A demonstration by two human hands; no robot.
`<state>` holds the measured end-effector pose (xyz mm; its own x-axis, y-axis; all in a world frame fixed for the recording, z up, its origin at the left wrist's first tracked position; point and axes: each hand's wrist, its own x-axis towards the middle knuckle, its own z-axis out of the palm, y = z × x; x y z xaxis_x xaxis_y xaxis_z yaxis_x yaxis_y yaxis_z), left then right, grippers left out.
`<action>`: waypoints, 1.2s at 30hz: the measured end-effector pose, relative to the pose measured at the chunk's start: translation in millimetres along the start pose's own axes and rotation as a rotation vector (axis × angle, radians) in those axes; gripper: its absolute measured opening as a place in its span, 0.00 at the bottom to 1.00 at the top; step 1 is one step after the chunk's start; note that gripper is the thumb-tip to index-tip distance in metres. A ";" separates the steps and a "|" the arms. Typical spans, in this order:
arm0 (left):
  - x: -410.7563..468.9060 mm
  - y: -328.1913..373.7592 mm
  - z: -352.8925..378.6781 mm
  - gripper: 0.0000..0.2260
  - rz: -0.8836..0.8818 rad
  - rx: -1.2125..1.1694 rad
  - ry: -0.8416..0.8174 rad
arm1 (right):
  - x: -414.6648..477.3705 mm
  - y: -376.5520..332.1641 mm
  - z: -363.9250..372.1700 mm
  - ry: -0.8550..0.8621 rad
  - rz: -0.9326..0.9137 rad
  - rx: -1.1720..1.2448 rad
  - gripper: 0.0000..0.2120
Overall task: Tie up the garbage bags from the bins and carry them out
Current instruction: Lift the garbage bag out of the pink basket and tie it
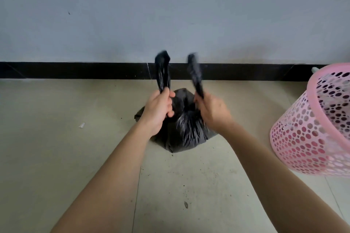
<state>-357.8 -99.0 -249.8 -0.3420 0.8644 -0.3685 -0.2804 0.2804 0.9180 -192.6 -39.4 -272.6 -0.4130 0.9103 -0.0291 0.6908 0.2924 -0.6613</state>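
A black garbage bag sits on the tiled floor close to the wall. Its two long handle strips stick up above my fists. My left hand is closed around the left strip. Gripped in my right hand is the right strip. Both hands hover just over the bag's gathered mouth, a short gap between them. The strips are blurred at their tips.
A pink perforated plastic bin stands at the right edge, tilted in view, with a dark liner showing inside. A black skirting board runs along the grey wall. A small scrap lies on the floor to the left.
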 end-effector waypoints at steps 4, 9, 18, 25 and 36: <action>3.3 -11.9 -19.5 0.06 -0.241 -0.077 -0.110 | -5.5 15.5 3.5 -0.270 -0.042 -0.137 0.13; -1.4 -9.9 -27.8 0.07 -0.215 0.167 -0.315 | 0.7 3.4 -3.0 -0.386 -0.230 -0.419 0.12; 2.5 -13.9 -36.6 0.12 -0.195 -0.159 -0.146 | 4.7 7.8 -6.2 -0.431 -0.017 0.144 0.14; 0.9 3.7 -34.5 0.09 0.060 -0.065 -0.137 | 2.5 6.2 -9.7 -0.279 0.027 0.498 0.08; -0.5 9.1 -37.0 0.09 -0.058 0.309 -0.544 | -2.6 -9.3 -12.9 -0.281 0.028 0.621 0.06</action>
<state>-393.4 -112.3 -246.7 0.1938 0.9101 -0.3663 0.0156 0.3704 0.9287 -190.2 -40.7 -256.8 -0.5963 0.7797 -0.1910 0.2699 -0.0293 -0.9624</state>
